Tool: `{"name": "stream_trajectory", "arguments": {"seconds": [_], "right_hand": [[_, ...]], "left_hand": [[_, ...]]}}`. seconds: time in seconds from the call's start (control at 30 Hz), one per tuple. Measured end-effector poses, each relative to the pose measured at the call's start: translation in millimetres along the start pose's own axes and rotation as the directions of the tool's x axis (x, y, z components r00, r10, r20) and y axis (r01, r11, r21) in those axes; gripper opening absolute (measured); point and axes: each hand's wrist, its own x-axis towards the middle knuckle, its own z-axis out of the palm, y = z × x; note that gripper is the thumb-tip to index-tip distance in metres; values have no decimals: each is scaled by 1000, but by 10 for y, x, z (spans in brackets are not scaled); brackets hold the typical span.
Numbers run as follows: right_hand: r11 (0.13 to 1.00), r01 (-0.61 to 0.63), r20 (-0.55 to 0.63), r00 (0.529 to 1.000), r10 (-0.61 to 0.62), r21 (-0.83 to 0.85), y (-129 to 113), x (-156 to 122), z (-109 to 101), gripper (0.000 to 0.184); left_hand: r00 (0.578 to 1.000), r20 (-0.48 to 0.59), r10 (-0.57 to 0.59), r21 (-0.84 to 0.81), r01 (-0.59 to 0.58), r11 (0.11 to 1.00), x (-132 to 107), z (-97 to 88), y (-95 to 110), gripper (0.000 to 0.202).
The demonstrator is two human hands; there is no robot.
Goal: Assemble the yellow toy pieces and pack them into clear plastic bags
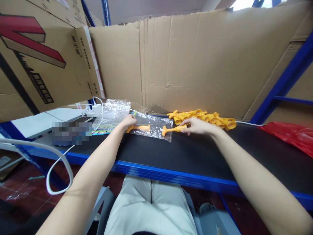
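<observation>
A clear plastic bag point(156, 125) lies on the black shelf top point(195, 153) with one orange plastic piece point(140, 128) inside it. My left hand point(128, 121) rests on the bag's left end, fingers closed on it. My right hand point(197, 126) pinches a second orange piece point(172, 129) whose flared end sits at the bag's open right mouth. Behind my right hand lies a pile of several more orange pieces point(207, 118).
A stack of clear bags point(113, 112) and a white charger with cable point(96, 110) lie at the left. A red plastic bag point(290, 134) sits at the right. Cardboard sheets point(195, 62) wall off the back, and blue rack posts point(283, 81) frame the shelf.
</observation>
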Motion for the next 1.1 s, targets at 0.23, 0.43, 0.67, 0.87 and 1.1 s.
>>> {"name": "stream_trajectory", "arguments": {"seconds": [0.23, 0.43, 0.67, 0.87, 1.1], "right_hand": [[998, 16, -28, 1000, -15, 58, 76, 98, 124, 30], [993, -12, -201, 979, 36, 118, -64, 181, 374, 27], [984, 64, -299, 954, -12, 164, -142, 252, 541, 21], [966, 138, -179, 979, -99, 220, -150, 208, 496, 34], [974, 33, -276, 961, 32, 226, -200, 245, 600, 39]], "left_hand": [[960, 11, 281, 510, -247, 824, -83, 170, 85, 48], [915, 312, 255, 388, -368, 845, -76, 208, 82, 55], [885, 377, 272, 357, -410, 839, -96, 268, 105, 50], [886, 367, 283, 347, -413, 842, -103, 328, 137, 50], [849, 402, 342, 276, -469, 839, -191, 427, 173, 58]]}}
